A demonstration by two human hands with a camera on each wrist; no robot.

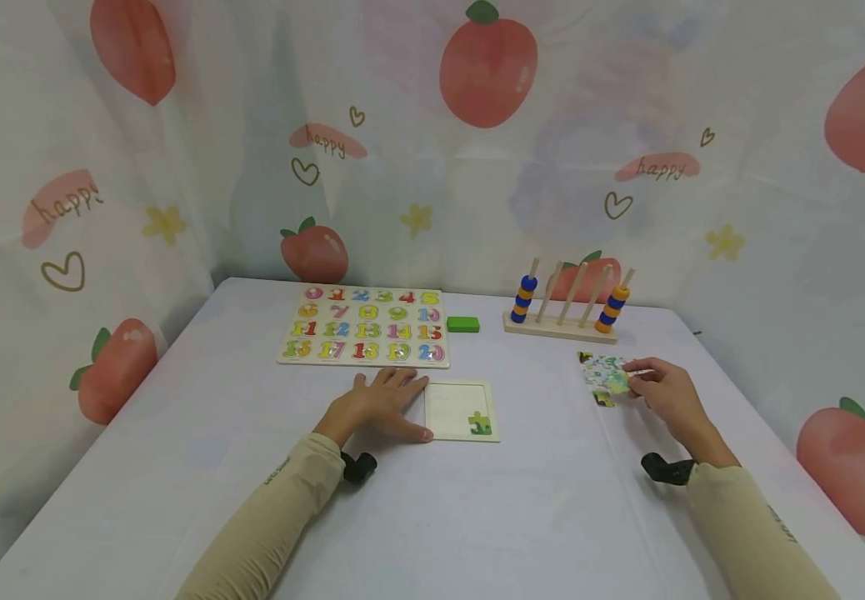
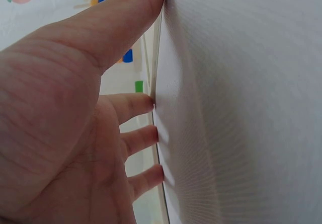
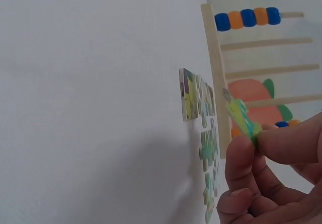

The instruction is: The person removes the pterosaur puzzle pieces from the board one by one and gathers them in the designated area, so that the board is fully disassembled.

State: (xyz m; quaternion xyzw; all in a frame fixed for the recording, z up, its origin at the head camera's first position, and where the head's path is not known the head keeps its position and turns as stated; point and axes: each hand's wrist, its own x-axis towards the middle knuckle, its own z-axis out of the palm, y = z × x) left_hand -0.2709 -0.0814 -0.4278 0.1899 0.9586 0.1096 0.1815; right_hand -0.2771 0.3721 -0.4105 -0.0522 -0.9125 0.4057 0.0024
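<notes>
A square wooden puzzle tray point(image 1: 447, 410) lies on the table with one green puzzle piece point(image 1: 481, 425) in its lower right corner. My left hand point(image 1: 382, 407) rests at the tray's left side, fingers spread, thumb at the near corner and fingertips at the far one. In the left wrist view, the thumb and fingers point(image 2: 138, 142) touch the tray's edge. Over at the right, my right hand point(image 1: 665, 396) pinches a yellow-green puzzle piece point(image 3: 242, 119) between thumb and index finger. That piece is raised above the table beside a cluster of loose puzzle pieces point(image 1: 601, 371).
Behind the tray lies a wooden number board point(image 1: 357, 364) with colourful numerals. A green block point(image 1: 463, 324) sits at its right side. Farther right stands a wooden peg rack point(image 1: 560, 330) with blue and orange beads on its end pegs. A patterned cloth hangs behind the table.
</notes>
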